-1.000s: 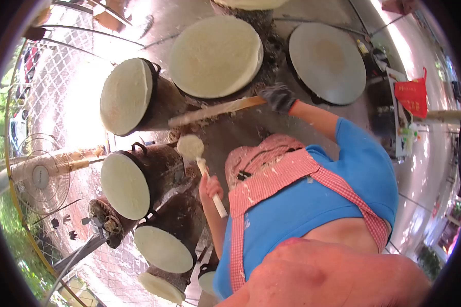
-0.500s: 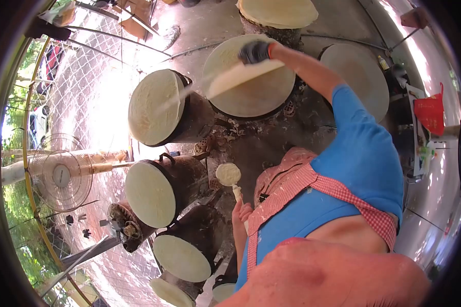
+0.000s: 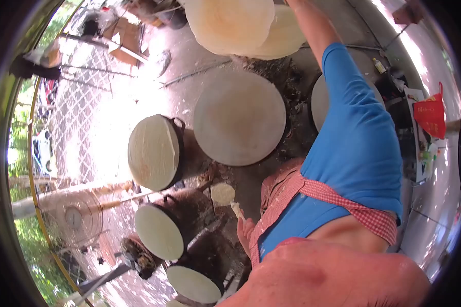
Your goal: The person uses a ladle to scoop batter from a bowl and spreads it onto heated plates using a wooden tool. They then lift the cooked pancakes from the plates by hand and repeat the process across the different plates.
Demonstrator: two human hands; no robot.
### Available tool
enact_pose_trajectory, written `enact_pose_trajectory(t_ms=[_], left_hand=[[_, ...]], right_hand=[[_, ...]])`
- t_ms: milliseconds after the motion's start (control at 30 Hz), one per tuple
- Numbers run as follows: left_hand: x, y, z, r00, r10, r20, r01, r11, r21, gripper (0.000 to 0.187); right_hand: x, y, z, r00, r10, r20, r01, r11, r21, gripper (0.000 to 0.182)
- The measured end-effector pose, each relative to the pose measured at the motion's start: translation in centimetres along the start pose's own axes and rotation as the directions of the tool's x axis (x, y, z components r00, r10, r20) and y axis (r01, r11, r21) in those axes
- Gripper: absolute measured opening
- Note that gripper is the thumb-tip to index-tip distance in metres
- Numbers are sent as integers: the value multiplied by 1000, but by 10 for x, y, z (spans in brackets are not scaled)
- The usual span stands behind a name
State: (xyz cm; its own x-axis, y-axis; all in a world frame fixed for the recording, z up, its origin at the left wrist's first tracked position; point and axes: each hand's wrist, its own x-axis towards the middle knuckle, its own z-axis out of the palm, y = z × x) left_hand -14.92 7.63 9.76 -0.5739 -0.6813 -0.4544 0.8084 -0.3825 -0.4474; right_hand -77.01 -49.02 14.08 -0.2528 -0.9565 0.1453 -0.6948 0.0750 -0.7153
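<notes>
Beyond the big grey griddle (image 3: 239, 118), the thin sheet (image 3: 228, 23) overlaps another sheet (image 3: 288, 35); slow, even support should spare its edge from folding. Nearer me than the griddle, my left hand (image 3: 246, 228) grips the pale-coated paddle (image 3: 223, 194), best held level. My right hand is out of view; I cannot tell its grip. Left of the griddle stands a coated pan (image 3: 154, 152); right, a red bag (image 3: 429, 113).

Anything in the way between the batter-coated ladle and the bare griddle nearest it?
Nothing visible stands between the ladle, held in the left hand, and the bare griddle. The right arm reaches past to the griddle's right, outside that gap.
</notes>
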Motion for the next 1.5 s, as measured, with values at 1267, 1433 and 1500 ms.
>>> enact_pose_trajectory(t_ms=[1267,1433,1500], left_hand=[[-144,229,-51,986,-38,-165,47,998,51,39],[-152,253,-61,991,-123,-45,121,992,-47,38],[-146,254,-40,991,-85,-103,80,995,-55,40]], right_hand=[[-385,-425,548,124,-600,790,952,295,75,16],[-292,-472,526,398,-695,599,870,492,-8,21],[-215,-467,528,314,-887,339,938,344,32,21]])
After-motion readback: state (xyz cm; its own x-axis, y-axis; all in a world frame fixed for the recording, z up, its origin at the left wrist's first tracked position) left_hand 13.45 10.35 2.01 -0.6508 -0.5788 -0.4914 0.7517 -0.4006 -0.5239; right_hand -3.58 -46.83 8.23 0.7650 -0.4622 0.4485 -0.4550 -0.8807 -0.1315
